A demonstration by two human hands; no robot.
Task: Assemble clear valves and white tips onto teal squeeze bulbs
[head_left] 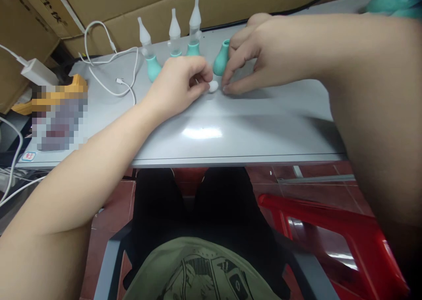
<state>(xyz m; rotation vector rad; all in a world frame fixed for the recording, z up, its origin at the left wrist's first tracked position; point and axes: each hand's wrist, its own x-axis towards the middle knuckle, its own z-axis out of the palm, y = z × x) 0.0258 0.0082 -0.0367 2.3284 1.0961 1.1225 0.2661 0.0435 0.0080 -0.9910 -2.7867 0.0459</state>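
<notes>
My left hand (184, 82) is closed, thumb and forefinger pinching the edge of a small white round piece (213, 87) low over the grey table. Just to the right, my right hand (252, 56) has its thumb and bent fingers apart, fingertips close to the white piece. Beside its knuckles leans a teal rubber bulb (220, 63) with an open neck; whether the fingers touch it I cannot tell. Behind my left hand stand several nasal aspirators, each a teal bulb with a clear middle and white tip: one at left (152, 67), one in the middle (174, 32), one at right (195, 23).
A white cable (135, 67) loops over the table's left part. Near it are a white charger (39, 74) and a yellow object (77, 84), partly blurred. Cardboard (132, 1) lines the back. More teal pieces (394, 1) sit far right. A red stool (329, 229) stands below.
</notes>
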